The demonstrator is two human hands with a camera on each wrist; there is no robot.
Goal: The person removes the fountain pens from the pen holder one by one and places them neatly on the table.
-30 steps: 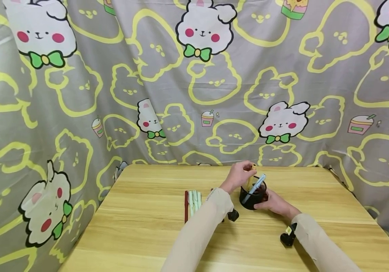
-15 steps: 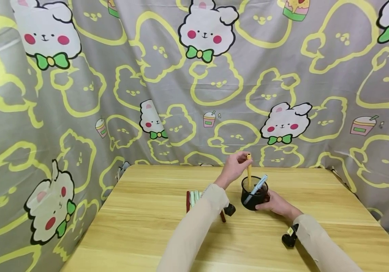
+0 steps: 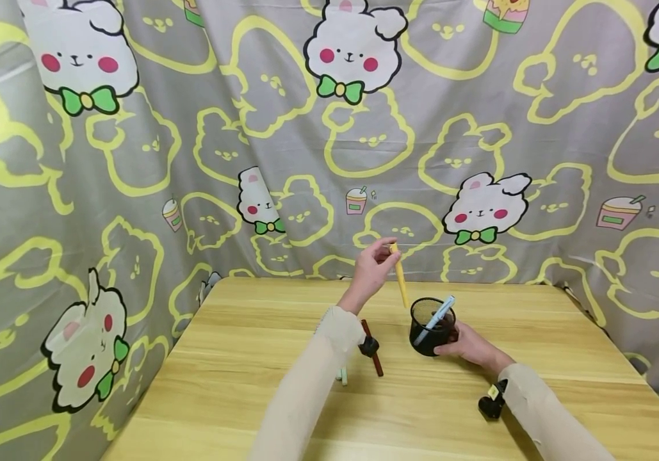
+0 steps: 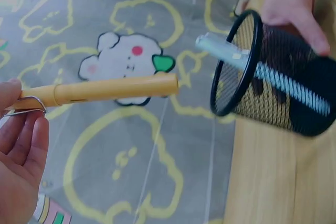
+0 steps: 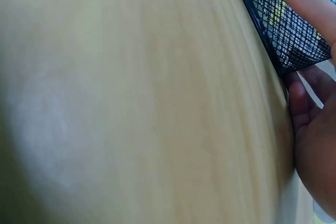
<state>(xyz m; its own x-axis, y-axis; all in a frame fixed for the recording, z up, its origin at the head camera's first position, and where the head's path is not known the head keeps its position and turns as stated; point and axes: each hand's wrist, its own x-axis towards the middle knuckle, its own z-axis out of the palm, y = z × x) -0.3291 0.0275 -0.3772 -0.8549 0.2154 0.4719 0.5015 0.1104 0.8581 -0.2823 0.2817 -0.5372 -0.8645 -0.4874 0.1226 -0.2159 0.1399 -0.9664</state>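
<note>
My left hand (image 3: 372,269) pinches a yellow pen (image 3: 401,276) by its clip end, holding it in the air to the left of a pen holder. In the left wrist view the yellow pen (image 4: 113,91) lies sideways, its plain end pointing toward the holder's rim. The black mesh pen holder (image 3: 424,334) stands on the table with a light blue pen (image 3: 440,314) leaning inside it. My right hand (image 3: 470,346) grips the holder from the right, thumb on the near side. Up close, the right wrist view shows its thumb and fingers (image 5: 302,100) around the mesh.
A dark red pen (image 3: 376,365) lies on the wooden table (image 3: 237,358) left of the holder. Beside it, pale green pens (image 3: 343,374) are mostly hidden under the left sleeve. A patterned curtain (image 3: 300,147) hangs behind the table.
The left hand has lifted the yellow pen up out of the pen holder and carried it to the left. My right hand keeps its hold on the holder.
</note>
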